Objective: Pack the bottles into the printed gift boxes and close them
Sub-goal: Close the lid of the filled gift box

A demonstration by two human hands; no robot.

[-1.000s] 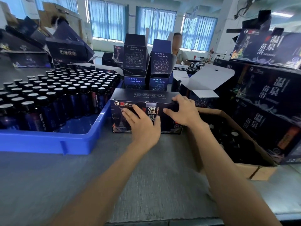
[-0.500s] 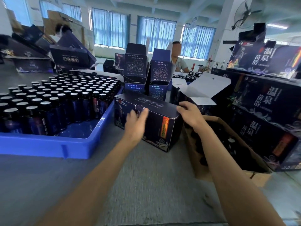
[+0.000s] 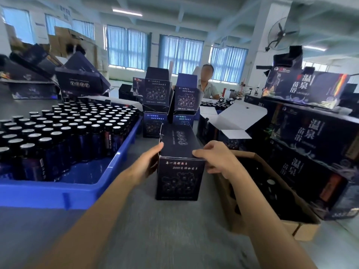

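A closed dark printed gift box (image 3: 179, 177) stands on the grey table with its end face toward me. My left hand (image 3: 148, 164) grips its left side, thumb at the top corner. My right hand (image 3: 217, 158) grips its right top edge, fingers curled over it. Several dark bottles (image 3: 64, 133) with silver caps stand in a blue tray (image 3: 77, 189) at the left. Open empty gift boxes (image 3: 157, 90) stand stacked behind the held box.
A brown cardboard carton (image 3: 272, 195) holding dark bottles sits right of the box. Stacked closed gift boxes (image 3: 310, 136) rise at the far right. More open boxes (image 3: 81, 80) lie at the back left. A person (image 3: 207, 82) sits at the far side.
Both hands have turned the gift box from lying sideways to pointing end-on at me and drawn it nearer. The left hand shifted from the front face to the left side.
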